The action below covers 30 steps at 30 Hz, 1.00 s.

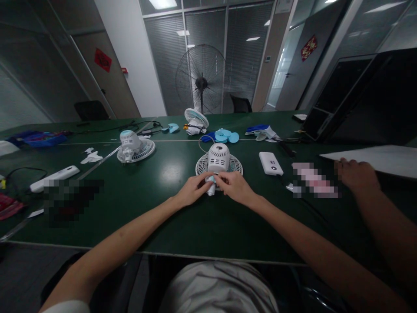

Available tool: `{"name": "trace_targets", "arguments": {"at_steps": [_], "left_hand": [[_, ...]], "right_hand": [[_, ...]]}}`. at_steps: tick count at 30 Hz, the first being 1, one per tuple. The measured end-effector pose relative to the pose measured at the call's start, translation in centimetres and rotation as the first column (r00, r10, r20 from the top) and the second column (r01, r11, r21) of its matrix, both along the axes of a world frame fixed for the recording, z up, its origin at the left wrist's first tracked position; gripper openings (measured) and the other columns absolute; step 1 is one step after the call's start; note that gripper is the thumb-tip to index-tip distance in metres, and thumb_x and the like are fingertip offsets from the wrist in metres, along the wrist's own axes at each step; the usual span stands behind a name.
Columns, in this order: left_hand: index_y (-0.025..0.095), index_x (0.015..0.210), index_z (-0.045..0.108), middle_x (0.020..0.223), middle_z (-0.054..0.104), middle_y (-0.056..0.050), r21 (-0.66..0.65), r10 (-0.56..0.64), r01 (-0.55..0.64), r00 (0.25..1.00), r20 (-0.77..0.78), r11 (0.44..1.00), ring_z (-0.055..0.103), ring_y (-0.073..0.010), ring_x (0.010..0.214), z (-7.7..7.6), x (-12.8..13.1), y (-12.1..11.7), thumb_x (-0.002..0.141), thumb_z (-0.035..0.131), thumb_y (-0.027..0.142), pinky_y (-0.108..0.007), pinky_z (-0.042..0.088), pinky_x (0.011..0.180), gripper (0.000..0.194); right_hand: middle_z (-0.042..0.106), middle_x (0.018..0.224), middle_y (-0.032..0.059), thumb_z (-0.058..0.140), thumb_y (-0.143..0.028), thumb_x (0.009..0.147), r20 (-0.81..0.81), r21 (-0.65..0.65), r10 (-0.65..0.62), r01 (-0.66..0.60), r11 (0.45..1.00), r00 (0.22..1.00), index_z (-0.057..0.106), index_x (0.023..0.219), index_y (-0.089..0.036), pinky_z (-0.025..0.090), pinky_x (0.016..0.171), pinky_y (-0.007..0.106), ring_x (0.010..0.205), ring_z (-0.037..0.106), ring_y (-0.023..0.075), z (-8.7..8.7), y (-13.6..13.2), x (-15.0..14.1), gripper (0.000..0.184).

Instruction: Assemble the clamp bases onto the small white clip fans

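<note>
Because the white fan (pixel 218 158) lies grille-down on the desk (pixel 163 213), its motor housing (pixel 217 150) faces up and its stem (pixel 211 190) points toward the near edge. Position: centre of the scene, with a second fan (pixel 129 141) to the left and a white device (pixel 271 163) to the right.

Grip state: the left hand (pixel 192 190) and right hand (pixel 237 187) meet at the stem, fingertips narrowed onto it from either side. Finger pressure cannot be determined.

Handling (estimated): light overall, with most of the mass in the motor housing. The shell is probably stiff, smooth plastic and may slip under dry fingers. The grille (pixel 237 166) has thin ribs, likely to flex or crack under load. To steady the unit, hold the housing across its sides; to work the joint, pinch the stem close to its base. Avoid pressing on the grille rim.
</note>
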State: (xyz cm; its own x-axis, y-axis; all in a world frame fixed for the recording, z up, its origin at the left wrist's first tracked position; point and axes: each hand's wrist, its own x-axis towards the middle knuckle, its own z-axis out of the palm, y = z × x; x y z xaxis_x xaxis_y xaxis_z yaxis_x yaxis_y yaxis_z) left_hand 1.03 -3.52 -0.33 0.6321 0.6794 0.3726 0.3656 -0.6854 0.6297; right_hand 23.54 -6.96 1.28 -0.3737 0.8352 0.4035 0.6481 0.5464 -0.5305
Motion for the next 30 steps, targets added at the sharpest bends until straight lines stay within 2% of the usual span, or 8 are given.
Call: {"name": "trace_targets", "arguments": {"at_steps": [4, 6, 10, 16, 19, 22, 25, 30], "left_hand": [[0.021, 0.141, 0.058, 0.095, 0.071, -0.002, -0.017, -0.014, 0.014, 1.0, 0.024, 1.0, 0.063, -0.0167, 0.078, 0.1, 0.0, 0.0, 0.108, 0.049, 0.045, -0.028, 0.049, 0.075, 0.042], [0.021, 0.142, 0.057, 0.097, 0.071, -0.003, -0.018, -0.025, 0.026, 0.999, 0.029, 0.999, 0.064, -0.017, 0.081, 0.2, 0.0, 0.0, 0.109, 0.048, 0.045, -0.028, 0.049, 0.076, 0.041], [0.021, 0.139, 0.058, 0.1, 0.071, -0.004, -0.017, -0.016, 0.017, 1.0, 0.02, 1.0, 0.064, -0.0175, 0.082, 0.3, -0.1, -0.1, 0.109, 0.047, 0.046, -0.029, 0.049, 0.077, 0.041], [0.021, 0.139, 0.059, 0.101, 0.073, -0.003, -0.028, -0.008, 0.009, 1.0, 0.026, 1.0, 0.064, -0.0173, 0.08, 0.2, 0.0, -0.1, 0.108, 0.05, 0.046, -0.029, 0.05, 0.076, 0.041], [0.022, 0.139, 0.059, 0.102, 0.073, -0.003, -0.031, -0.003, 0.005, 0.999, 0.038, 1.0, 0.064, -0.0171, 0.08, 0.1, 0.0, -0.1, 0.107, 0.05, 0.046, -0.029, 0.051, 0.076, 0.041], [0.021, 0.14, 0.058, 0.099, 0.072, -0.003, -0.031, -0.019, 0.02, 0.999, 0.041, 0.999, 0.064, -0.017, 0.079, 0.1, 0.0, -0.1, 0.107, 0.049, 0.045, -0.028, 0.051, 0.075, 0.041], [0.021, 0.141, 0.057, 0.099, 0.072, -0.003, -0.036, -0.031, 0.032, 0.999, 0.028, 0.999, 0.064, -0.017, 0.078, 0.2, -0.1, 0.0, 0.108, 0.049, 0.045, -0.028, 0.05, 0.074, 0.041], [0.02, 0.14, 0.057, 0.095, 0.071, -0.003, -0.004, 0.01, -0.01, 1.0, 0.0, 1.0, 0.063, -0.0176, 0.078, -0.1, -0.1, 0.2, 0.107, 0.051, 0.046, -0.029, 0.049, 0.074, 0.042]], "right_hand": [[0.075, 0.115, 0.0091, 0.057, -0.04, 0.105, 0.255, 0.288, 0.021, -0.097, 0.953, 0.967, 0.063, 0.131, -0.019, 0.053, 0.069, 0.031, 0.084, 0.071, 0.0191, 1.0, -0.1, 1.8, 0.033], [0.073, 0.124, 0.0105, 0.055, -0.038, 0.107, 0.344, 0.341, 0.04, -0.165, 0.926, 0.938, 0.061, 0.136, -0.021, 0.053, 0.071, 0.032, 0.091, 0.071, 0.021, 1.3, 0.0, 2.4, 0.034], [0.076, 0.106, 0.009, 0.052, -0.039, 0.108, 0.258, 0.307, 0.035, -0.117, 0.945, 0.965, 0.067, 0.119, -0.018, 0.052, 0.07, 0.031, 0.084, 0.071, 0.019, 1.0, 0.1, 1.5, 0.029], [0.067, 0.068, -0.0004, 0.049, -0.041, 0.109, -0.05, 0.028, -0.04, 0.041, 0.999, 0.998, 0.064, 0.086, -0.018, 0.047, 0.055, 0.026, 0.058, 0.063, 0.0131, 0.6, -0.1, -0.6, 0.036], [0.074, 0.087, 0.0037, 0.052, -0.039, 0.108, 0.03, 0.135, 0.006, -0.01, 0.991, 1.0, 0.067, 0.114, -0.018, 0.051, 0.06, 0.026, 0.068, 0.067, 0.0147, 0.7, -0.2, 0.3, 0.027], [0.074, 0.112, 0.0094, 0.054, -0.038, 0.107, 0.269, 0.302, 0.05, -0.133, 0.944, 0.962, 0.058, 0.138, -0.021, 0.053, 0.066, 0.029, 0.081, 0.069, 0.0183, 0.8, -0.2, 1.6, 0.036], [0.074, 0.115, 0.0105, 0.05, -0.037, 0.109, 0.345, 0.346, 0.016, -0.143, 0.927, 0.939, 0.064, 0.129, -0.019, 0.051, 0.067, 0.03, 0.085, 0.069, 0.0196, 0.9, -0.1, 1.7, 0.031], [0.07, 0.076, 0.0015, 0.046, -0.038, 0.11, 0.131, 0.175, -0.08, 0.056, 0.983, 0.988, 0.066, 0.091, -0.018, 0.041, 0.057, 0.027, 0.063, 0.062, 0.0139, 0.4, 0.1, -0.3, 0.034]]}}
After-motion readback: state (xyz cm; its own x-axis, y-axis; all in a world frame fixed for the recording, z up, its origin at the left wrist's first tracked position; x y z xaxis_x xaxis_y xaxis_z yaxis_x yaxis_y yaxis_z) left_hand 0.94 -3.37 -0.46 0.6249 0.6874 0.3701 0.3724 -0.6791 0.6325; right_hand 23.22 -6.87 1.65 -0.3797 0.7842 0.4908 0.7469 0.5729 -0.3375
